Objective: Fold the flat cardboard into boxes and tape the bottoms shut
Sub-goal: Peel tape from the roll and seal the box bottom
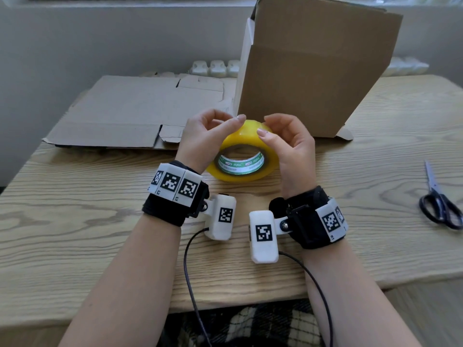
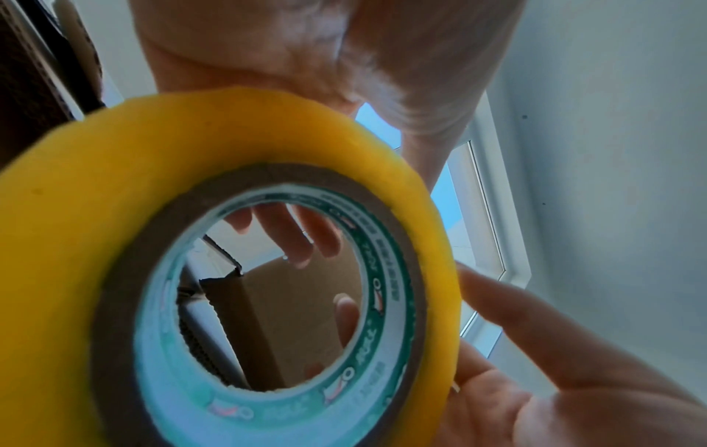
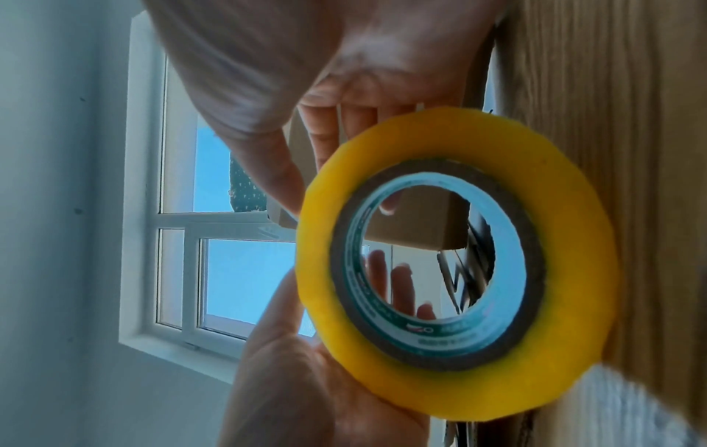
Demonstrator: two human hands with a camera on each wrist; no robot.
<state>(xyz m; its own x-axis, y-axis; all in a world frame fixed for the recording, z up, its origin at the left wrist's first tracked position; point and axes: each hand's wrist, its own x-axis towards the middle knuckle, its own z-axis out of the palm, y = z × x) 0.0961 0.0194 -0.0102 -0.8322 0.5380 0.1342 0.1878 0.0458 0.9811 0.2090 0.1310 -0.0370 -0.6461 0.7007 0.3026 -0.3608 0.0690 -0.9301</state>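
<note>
A yellow tape roll (image 1: 226,171) with a green-printed core stands tilted on the wooden table (image 1: 100,221), its lower edge on the wood. Both hands hold its upper part. My left hand (image 1: 225,121) curls over the top left, thumb tip on the rim. My right hand (image 1: 266,126) pinches the top right with thumb and fingers. The roll (image 2: 95,196) fills the left wrist view, and in the right wrist view the roll (image 3: 574,211) shows fingers behind its core. A folded-up cardboard box (image 1: 300,71) stands just behind the hands. Flat cardboard (image 1: 130,111) lies at the back left.
Black-handled scissors (image 1: 438,204) lie near the table's right edge. White moulded objects (image 1: 215,67) line the back beyond the table. Cables run from both wrist cameras over the near table edge.
</note>
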